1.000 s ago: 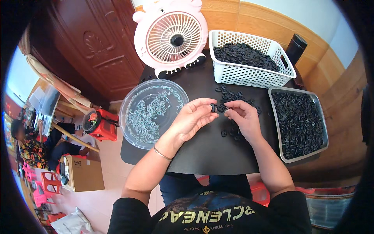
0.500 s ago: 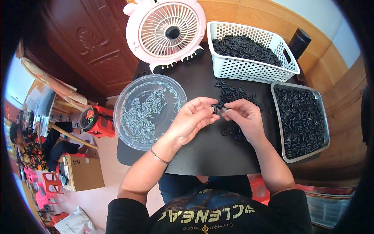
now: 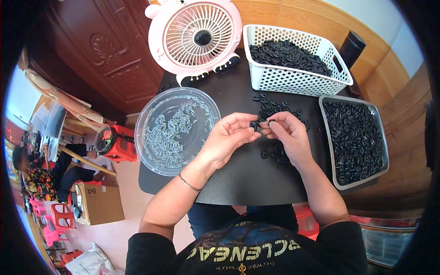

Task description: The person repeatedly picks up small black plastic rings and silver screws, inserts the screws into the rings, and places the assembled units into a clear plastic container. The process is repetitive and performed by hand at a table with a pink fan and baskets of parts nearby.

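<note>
My left hand (image 3: 229,137) pinches a small black plastic piece (image 3: 253,124) between thumb and fingertips. Close beside it, my right hand (image 3: 291,137) is also closed, with a small black piece (image 3: 272,121) at its fingertips. Both hands meet over the dark table (image 3: 238,185), their fingertips almost touching. Behind and under the right hand lies a loose pile of black oval pieces (image 3: 270,106) with holes. To the left, a round clear tub (image 3: 143,156) holds many short, thin, silvery pins.
A grey tray (image 3: 386,151) full of black pieces stands at the right. Behind is a white perforated basket (image 3: 293,82) with more of them. A pink fan (image 3: 158,34) and a dark cylinder (image 3: 353,49) stand at the back. Far left, a person (image 3: 39,178) sits near a carton (image 3: 105,204).
The black piece in my left hand has turned and its holed face now shows. My right fingertips have shifted slightly, and a black piece shows at them.
</note>
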Action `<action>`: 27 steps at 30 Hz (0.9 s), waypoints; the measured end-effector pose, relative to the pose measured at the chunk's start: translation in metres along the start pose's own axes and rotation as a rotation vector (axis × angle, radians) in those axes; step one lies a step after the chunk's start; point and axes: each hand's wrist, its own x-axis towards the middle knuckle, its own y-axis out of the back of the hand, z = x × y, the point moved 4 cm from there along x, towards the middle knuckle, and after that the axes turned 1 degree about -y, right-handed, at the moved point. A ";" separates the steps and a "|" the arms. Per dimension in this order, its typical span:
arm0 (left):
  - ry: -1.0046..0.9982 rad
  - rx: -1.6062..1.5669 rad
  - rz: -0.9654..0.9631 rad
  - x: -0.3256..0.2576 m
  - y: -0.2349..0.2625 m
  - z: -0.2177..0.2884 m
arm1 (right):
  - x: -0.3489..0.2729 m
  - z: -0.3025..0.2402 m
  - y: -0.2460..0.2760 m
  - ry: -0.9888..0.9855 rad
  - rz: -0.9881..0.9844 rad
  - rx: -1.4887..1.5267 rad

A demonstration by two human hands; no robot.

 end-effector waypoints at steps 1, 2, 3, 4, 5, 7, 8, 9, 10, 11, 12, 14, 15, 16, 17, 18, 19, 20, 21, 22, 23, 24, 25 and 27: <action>-0.003 0.000 0.002 0.000 0.000 0.000 | 0.000 0.000 0.000 0.009 0.008 0.001; -0.004 0.002 0.003 0.000 0.000 0.000 | 0.000 0.000 0.001 0.029 0.002 -0.033; -0.005 0.004 0.004 0.000 0.000 0.001 | 0.000 0.001 0.002 0.049 -0.004 -0.067; -0.005 0.005 0.004 -0.001 -0.001 0.000 | -0.001 0.002 0.003 0.069 -0.009 -0.102; -0.007 0.010 0.005 0.000 -0.001 0.000 | -0.002 0.002 0.003 0.046 -0.008 -0.106; -0.011 0.020 0.006 0.001 0.000 -0.002 | -0.002 0.001 0.001 0.000 -0.006 -0.113; -0.015 0.019 0.006 0.001 0.000 -0.002 | -0.002 0.002 0.000 0.012 -0.007 -0.112; -0.018 0.018 0.006 0.001 0.000 -0.003 | -0.002 0.002 -0.001 0.024 -0.007 -0.111; -0.023 0.018 0.007 0.001 0.000 -0.003 | -0.002 0.003 -0.001 0.036 -0.009 -0.109; -0.032 0.018 0.004 0.001 0.000 -0.003 | -0.003 0.002 -0.001 0.046 -0.001 -0.124; -0.042 0.018 0.002 0.001 0.000 -0.003 | -0.003 0.001 -0.002 0.055 0.007 -0.139; -0.056 0.021 -0.003 0.002 0.000 -0.002 | -0.003 0.000 -0.001 0.063 0.016 -0.153; -0.061 0.024 -0.005 0.002 0.000 -0.002 | -0.002 0.001 -0.001 0.060 0.016 -0.151; -0.065 0.026 -0.006 0.002 0.000 -0.003 | -0.003 0.002 -0.001 0.057 0.016 -0.148; -0.072 0.035 -0.009 0.002 0.000 -0.003 | -0.003 0.002 -0.001 0.065 0.013 -0.150; -0.079 0.044 -0.012 0.002 0.001 -0.003 | -0.003 0.002 -0.001 0.072 0.010 -0.152; -0.086 0.053 -0.016 0.003 0.001 -0.003 | -0.003 0.002 -0.001 0.081 0.008 -0.154; -0.093 0.065 -0.013 0.003 0.001 -0.003 | -0.003 0.002 -0.001 0.079 0.008 -0.148; -0.100 0.077 -0.010 0.003 0.001 -0.003 | -0.003 0.002 -0.001 0.078 0.007 -0.141; -0.107 0.089 -0.006 0.003 0.001 -0.003 | -0.003 0.002 -0.001 0.078 0.006 -0.134; -0.114 0.100 -0.005 0.003 0.001 -0.002 | -0.003 0.002 -0.001 0.077 0.007 -0.135; -0.120 0.111 -0.003 0.003 0.001 -0.002 | -0.003 0.002 -0.001 0.077 0.007 -0.135; -0.127 0.122 -0.002 0.002 0.001 -0.002 | -0.003 0.002 -0.001 0.076 0.007 -0.135; -0.133 0.135 -0.003 0.002 0.001 -0.001 | -0.003 0.002 -0.001 0.065 0.007 -0.120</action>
